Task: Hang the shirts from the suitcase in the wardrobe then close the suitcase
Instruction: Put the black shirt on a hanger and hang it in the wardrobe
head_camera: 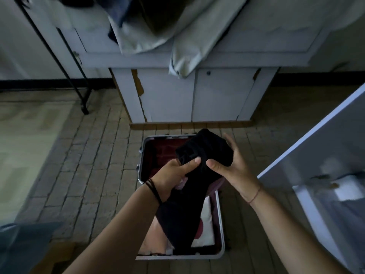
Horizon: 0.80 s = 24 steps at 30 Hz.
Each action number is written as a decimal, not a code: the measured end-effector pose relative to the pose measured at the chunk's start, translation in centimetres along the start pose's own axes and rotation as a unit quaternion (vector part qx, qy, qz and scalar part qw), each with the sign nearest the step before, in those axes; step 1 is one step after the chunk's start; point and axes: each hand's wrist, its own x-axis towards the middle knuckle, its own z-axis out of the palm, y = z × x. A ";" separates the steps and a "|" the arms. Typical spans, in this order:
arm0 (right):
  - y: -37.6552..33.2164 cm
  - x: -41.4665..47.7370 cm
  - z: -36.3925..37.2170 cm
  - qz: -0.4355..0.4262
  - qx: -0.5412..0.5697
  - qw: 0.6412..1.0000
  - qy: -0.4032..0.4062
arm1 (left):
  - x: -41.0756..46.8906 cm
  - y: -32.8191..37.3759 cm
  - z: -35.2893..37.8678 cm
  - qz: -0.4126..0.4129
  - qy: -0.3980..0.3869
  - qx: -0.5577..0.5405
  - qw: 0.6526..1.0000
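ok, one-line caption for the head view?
Left hand and right hand grip a black shirt above the open suitcase.

Black shirt [197,175]: matt cloth, soft, creased.
Suitcase frame [221,224]: metal, smooth, dull sheen.
Suitcase lining [164,149]: red quilted cloth.
Wardrobe [167,99]: white-painted wood, matt; paint chipped along edges, bare wood exposed.
Pale garment [187,56]: matt woven cloth.
Floor [94,165]: rough matt brick.
Wrist cord [155,191]: black, matt.

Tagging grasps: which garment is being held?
The black garment, gripped by left hand and right hand over the suitcase; the pale ones lie inside it, the grey one drapes off the cabinet.
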 end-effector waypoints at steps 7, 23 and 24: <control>-18.9 -4.9 -2.4 0.038 0.070 0.994 -0.080 | -9.5 14.7 2.7 0.018 -0.082 0.117 0.990; -33.0 -13.1 -5.9 -0.017 0.281 0.959 0.030 | -21.4 21.8 3.6 0.070 -0.053 0.263 0.961; -33.0 -13.2 -6.1 -0.017 0.288 0.957 0.037 | -21.5 21.5 3.4 0.075 -0.040 0.283 0.955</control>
